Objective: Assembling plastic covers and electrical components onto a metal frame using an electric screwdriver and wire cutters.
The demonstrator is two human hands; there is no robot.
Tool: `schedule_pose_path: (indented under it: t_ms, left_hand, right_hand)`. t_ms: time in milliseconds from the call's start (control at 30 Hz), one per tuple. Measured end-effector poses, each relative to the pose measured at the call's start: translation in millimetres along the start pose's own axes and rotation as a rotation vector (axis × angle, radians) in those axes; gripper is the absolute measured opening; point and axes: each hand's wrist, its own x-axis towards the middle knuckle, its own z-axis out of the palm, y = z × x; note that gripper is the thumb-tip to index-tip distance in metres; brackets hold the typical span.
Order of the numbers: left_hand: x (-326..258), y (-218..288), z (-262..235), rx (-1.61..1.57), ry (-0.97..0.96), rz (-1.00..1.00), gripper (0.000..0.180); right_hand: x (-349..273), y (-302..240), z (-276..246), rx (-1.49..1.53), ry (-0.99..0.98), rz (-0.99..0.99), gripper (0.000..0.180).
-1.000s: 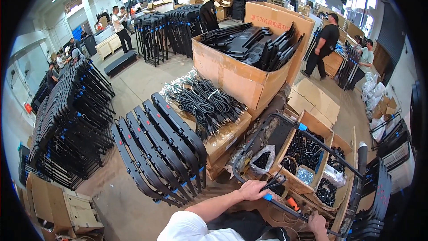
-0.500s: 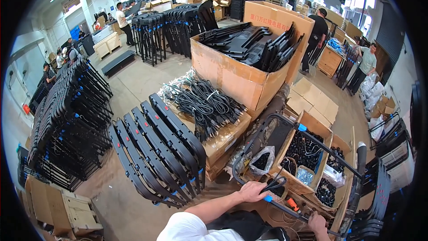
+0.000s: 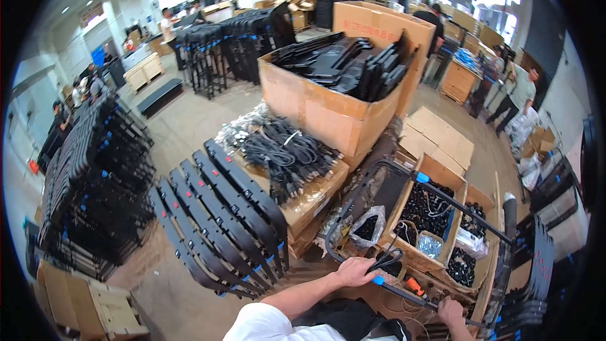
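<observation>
A black tubular metal frame (image 3: 464,207) with blue bands lies in front of me across a work stand of wooden bins. My left hand (image 3: 355,272) is closed round its near tube, beside a blue band. A loop of black cable (image 3: 388,259) comes out at the fingers of that hand. Farther right along the same tube, my right hand (image 3: 451,311) is wrapped round it. Beyond the tube, close to both hands, lies an orange-handled tool (image 3: 415,287), its working end partly hidden.
Wooden bins (image 3: 404,227) of small black parts stand under the frame. To the left are bundled black cables (image 3: 293,151) on a carton and a row of black frames (image 3: 221,215). A large carton (image 3: 315,98) of black panels stands ahead. Several people work farther off.
The view has shifted slightly, so the surroundings sit a little differently. Both hands keep their hold on the frame, which looks almost unmoved.
</observation>
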Motion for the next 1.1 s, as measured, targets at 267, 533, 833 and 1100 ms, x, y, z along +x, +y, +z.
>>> schedule_pose_path:
  t_ms: [267,533,833,1100]
  left_hand:
    - [-8.8,-16.9,5.6,0.061,0.040,0.000,0.038]
    - [-1.8,-6.2,5.8,0.057,0.072,0.012,0.035]
    - [-3.3,-11.6,10.8,0.054,0.079,0.007,0.025]
    - [-2.9,-9.4,6.9,0.073,0.032,-0.008,0.032]
  right_hand:
    - [15.6,-16.5,-16.6,0.116,-0.064,0.143,0.043]
    - [-4.4,-23.0,-20.3,0.139,0.036,0.154,0.045]
    - [-8.0,-21.2,-21.4,0.155,-0.021,0.093,0.067]
    - [-16.3,-22.1,-36.7,-0.033,-0.071,-0.009,0.047]
